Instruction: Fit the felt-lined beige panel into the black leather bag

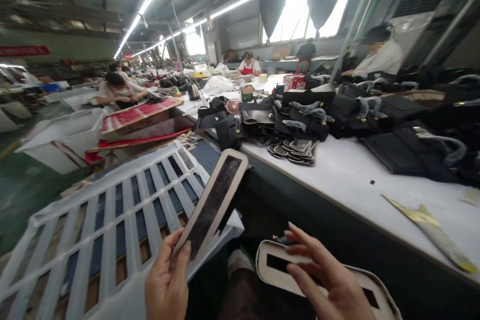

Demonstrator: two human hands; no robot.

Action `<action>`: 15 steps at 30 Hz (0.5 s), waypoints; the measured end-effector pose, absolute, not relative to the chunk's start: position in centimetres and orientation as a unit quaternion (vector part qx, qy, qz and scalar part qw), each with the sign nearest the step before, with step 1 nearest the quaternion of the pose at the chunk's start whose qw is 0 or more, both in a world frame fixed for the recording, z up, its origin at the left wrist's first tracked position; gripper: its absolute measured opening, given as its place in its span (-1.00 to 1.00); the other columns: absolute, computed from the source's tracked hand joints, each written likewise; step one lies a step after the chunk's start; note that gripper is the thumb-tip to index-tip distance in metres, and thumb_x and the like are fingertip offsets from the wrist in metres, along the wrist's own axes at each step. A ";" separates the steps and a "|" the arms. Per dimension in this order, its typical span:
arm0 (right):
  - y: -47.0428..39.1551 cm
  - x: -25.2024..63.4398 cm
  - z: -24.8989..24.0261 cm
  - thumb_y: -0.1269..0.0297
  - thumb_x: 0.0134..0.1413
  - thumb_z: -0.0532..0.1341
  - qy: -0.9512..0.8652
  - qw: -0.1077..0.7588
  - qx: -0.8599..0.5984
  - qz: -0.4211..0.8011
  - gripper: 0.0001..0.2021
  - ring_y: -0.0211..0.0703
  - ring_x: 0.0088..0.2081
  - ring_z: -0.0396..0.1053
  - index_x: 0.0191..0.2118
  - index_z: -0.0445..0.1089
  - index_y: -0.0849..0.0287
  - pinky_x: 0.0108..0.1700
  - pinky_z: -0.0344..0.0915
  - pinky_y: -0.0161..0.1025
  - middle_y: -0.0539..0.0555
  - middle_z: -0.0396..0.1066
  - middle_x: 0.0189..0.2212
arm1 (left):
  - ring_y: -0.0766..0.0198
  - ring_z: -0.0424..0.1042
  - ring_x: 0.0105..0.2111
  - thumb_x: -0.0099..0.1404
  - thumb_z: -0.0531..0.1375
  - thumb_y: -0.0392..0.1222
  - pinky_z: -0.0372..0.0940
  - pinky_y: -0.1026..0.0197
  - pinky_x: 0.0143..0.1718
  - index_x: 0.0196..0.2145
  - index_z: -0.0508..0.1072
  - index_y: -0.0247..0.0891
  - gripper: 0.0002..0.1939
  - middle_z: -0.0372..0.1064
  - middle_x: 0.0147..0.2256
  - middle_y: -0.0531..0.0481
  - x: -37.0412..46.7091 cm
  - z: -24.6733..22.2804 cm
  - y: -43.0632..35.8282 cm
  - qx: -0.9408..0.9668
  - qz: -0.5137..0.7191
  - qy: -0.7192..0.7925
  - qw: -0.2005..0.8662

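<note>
Left hand (pixel 168 272), bottom centre-left of frame: upright, thumb in front, fingers behind, pinching the lower end of a long panel (pixel 214 200). Right hand (pixel 328 275), bottom right of centre: reaches up and left, fingers extended and parted, thumb well off the index; grips nothing visible. It overlaps a second piece (pixel 275 280); contact cannot be told.

Panel: centre of frame, tilted, upper end leaning right. Rounded corners, pale beige border, dark mottled strip down the middle. Second piece lies lower right of centre: cream face, rounded end, raised rim, dark patches, partly hidden by the hand.

Lower left: white slatted frame (pixel 108 220), dark and brown showing through its slots. Right: white-topped table (pixel 345 160) bearing black bags (pixel 405 152) with wrapped handles, a stack of dark, pale-edged pieces (pixel 294 151), and a yellow-and-grey item (pixel 423 217) near the right edge.

Room: long workshop, strip lights overhead, bright windows upper right. Worker in red apron (pixel 247 66), upper centre.
</note>
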State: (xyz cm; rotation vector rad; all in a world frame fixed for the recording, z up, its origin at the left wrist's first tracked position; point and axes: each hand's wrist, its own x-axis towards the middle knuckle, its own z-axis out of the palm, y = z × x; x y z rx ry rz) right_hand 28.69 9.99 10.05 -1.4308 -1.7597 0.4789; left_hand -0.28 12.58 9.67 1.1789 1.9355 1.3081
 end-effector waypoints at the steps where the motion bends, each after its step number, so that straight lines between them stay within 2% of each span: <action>1: 10.7 28.2 11.3 0.20 0.29 0.13 -0.726 0.400 -0.550 0.104 -0.47 -0.01 0.02 0.46 0.33 0.12 0.08 -0.10 0.53 -0.25 0.19 0.37 0.14 | 0.02 0.46 -0.02 0.24 0.16 0.17 0.39 0.15 -0.01 0.00 0.39 -0.22 -0.50 0.50 -0.05 -0.07 0.3 9.9 12.5 0.437 0.486 0.693 0.305; 2: 11.2 27.9 12.6 0.27 0.30 0.12 -0.755 0.389 -0.528 0.011 -0.44 0.04 0.17 0.33 0.36 0.05 0.08 0.05 0.45 -0.16 0.20 0.24 0.24 | 0.02 0.48 -0.04 0.23 0.18 0.17 0.41 0.17 -0.04 0.00 0.40 -0.22 -0.49 0.51 -0.06 -0.06 0.8 10.3 12.4 0.451 0.481 0.669 0.343; 4: 12.0 28.0 15.0 0.43 0.30 0.06 -0.809 0.330 -0.462 -0.151 -0.42 0.10 0.35 -0.01 0.38 0.01 0.04 0.33 0.08 0.03 0.13 -0.01 0.37 | 0.03 0.50 -0.08 0.23 0.21 0.16 0.44 0.20 -0.09 -0.04 0.44 -0.22 -0.52 0.53 -0.09 -0.05 1.3 11.5 12.3 0.499 0.460 0.627 0.382; 6: 12.3 28.6 17.5 0.55 0.29 -0.02 -0.853 0.249 -0.390 -0.241 -0.41 0.09 0.40 -0.22 0.36 0.06 -0.02 0.41 -0.33 0.11 0.03 -0.11 0.41 | 0.05 0.52 -0.10 0.26 0.20 0.11 0.44 0.22 -0.10 -0.07 0.49 -0.20 -0.60 0.54 -0.09 -0.04 1.9 13.4 12.1 0.560 0.434 0.587 0.391; 7: 12.3 29.0 18.8 0.57 0.30 -0.05 -0.870 0.214 -0.361 -0.261 -0.42 0.08 0.40 -0.23 0.35 0.09 -0.03 0.41 -0.43 0.11 0.02 -0.09 0.40 | 0.07 0.52 -0.10 0.28 0.20 0.07 0.43 0.23 -0.10 -0.08 0.50 -0.18 -0.65 0.54 -0.10 -0.03 2.3 14.4 12.0 0.590 0.424 0.568 0.386; 9: 12.5 29.6 21.2 0.53 0.33 -0.06 -0.892 0.173 -0.309 -0.280 -0.49 0.09 0.35 -0.05 0.31 0.17 0.04 0.40 -0.37 0.12 0.08 0.12 0.31 | 0.13 0.52 -0.12 0.32 0.18 -0.01 0.41 0.30 -0.12 -0.10 0.53 -0.12 -0.73 0.55 -0.13 0.01 3.4 16.6 11.9 0.644 0.407 0.525 0.379; 11: 12.7 30.2 23.1 0.52 0.33 -0.04 -0.906 0.150 -0.274 -0.286 -0.56 0.07 0.19 0.21 0.24 0.26 0.12 0.35 -0.14 0.14 0.11 0.32 0.13 | 0.21 0.52 -0.17 0.34 0.17 -0.06 0.39 0.37 -0.16 -0.12 0.54 -0.04 -0.79 0.56 -0.17 0.06 4.5 18.3 12.1 0.681 0.394 0.480 0.388; 13: 12.9 30.8 24.0 0.56 0.30 -0.04 -0.909 0.131 -0.274 -0.284 -0.57 0.04 0.03 0.31 0.19 0.29 0.17 0.20 0.12 0.16 0.11 0.37 0.00 | 0.27 0.52 -0.18 0.35 0.18 -0.06 0.36 0.42 -0.15 -0.10 0.53 0.02 -0.81 0.54 -0.16 0.09 5.2 19.3 12.4 0.677 0.385 0.453 0.434; 15: 12.9 31.6 23.8 0.57 0.26 -0.01 -0.904 0.130 -0.309 -0.265 -0.55 0.06 -0.05 0.31 0.22 0.24 0.23 0.01 0.29 0.14 0.16 0.33 -0.03 | 0.27 0.49 -0.07 0.35 0.19 -0.03 0.35 0.42 -0.07 0.03 0.44 0.09 -0.71 0.50 -0.05 0.11 5.4 19.4 12.8 0.623 0.415 0.436 0.500</action>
